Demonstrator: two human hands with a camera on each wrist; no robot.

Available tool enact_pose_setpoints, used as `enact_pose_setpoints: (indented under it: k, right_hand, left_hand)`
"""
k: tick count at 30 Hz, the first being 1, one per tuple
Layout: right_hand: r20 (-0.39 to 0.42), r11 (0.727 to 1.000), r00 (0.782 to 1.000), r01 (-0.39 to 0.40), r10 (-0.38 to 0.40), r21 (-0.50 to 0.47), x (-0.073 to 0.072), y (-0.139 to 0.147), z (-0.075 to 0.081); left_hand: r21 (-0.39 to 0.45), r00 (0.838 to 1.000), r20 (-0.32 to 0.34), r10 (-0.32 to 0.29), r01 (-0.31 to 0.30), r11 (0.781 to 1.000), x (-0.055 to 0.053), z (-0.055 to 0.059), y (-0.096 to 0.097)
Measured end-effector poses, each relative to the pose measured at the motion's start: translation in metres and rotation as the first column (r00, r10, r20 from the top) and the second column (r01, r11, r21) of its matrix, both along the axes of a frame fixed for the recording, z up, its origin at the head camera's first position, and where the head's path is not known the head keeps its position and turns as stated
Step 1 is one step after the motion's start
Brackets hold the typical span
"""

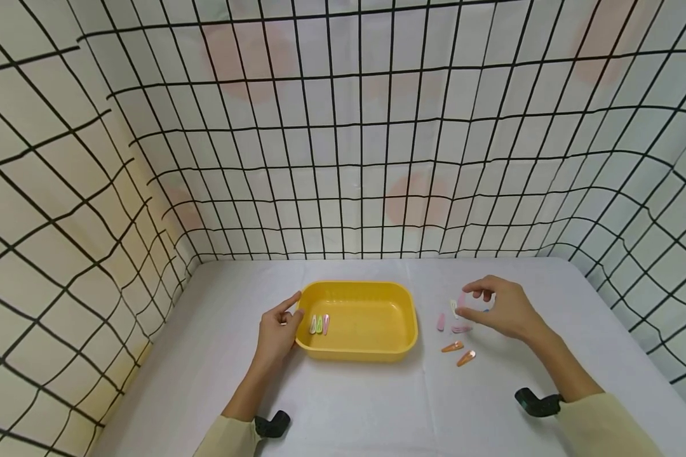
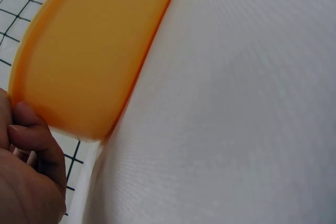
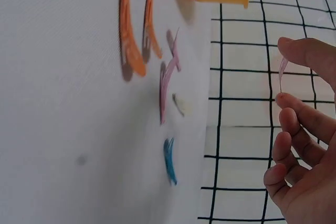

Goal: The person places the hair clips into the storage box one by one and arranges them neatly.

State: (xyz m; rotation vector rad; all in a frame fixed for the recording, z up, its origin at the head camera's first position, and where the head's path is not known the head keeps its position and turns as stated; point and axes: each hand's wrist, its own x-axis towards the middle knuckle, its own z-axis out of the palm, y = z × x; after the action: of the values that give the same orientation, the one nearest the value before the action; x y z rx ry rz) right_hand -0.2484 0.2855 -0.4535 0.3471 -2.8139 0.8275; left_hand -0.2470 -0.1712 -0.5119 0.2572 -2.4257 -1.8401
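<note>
My right hand pinches a pink snap hair clip between thumb and index fingertip, raised above the table. Below and beside that hand lie a white clip, two pink clips and two orange clips. A blue clip shows in the right wrist view; in the head view the right hand mostly covers it. My left hand grips the left end of a yellow tray, its fingers at the rim. Three clips, among them a green and a pink one, stand in a row inside the tray's left side.
A white cloth covers the table. Black wire grid panels stand around the back and both sides, with pale sheeting behind them. Each wrist wears a black device.
</note>
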Motion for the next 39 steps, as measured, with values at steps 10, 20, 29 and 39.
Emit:
enact_pose_setpoints:
  k: [10, 20, 29, 39]
  right_hand:
    - [-0.009, 0.997, 0.998, -0.069, 0.069, -0.017, -0.006, -0.032, 0.01]
    - [-0.014, 0.987, 0.99, -0.144, 0.143, -0.075, -0.013, -0.067, 0.011]
    - [-0.011, 0.974, 0.978, -0.209, 0.209, -0.086, -0.019, -0.1, 0.015]
    - [0.013, 0.95, 0.963, -0.263, 0.269, -0.168, -0.026, -0.13, 0.008]
  left_hand:
    - [-0.005, 1.0, -0.017, -0.011, 0.011, 1.0, -0.001, -0.002, 0.0]
    - [0.01, 0.999, -0.038, -0.022, 0.022, 1.0, 0.001, 0.0, -0.001]
    - [-0.001, 0.998, -0.049, -0.027, 0.027, 1.0, 0.002, -0.001, -0.001]
    - [0.014, 0.999, -0.039, -0.018, 0.019, 1.0, 0.001, 0.001, 0.0]
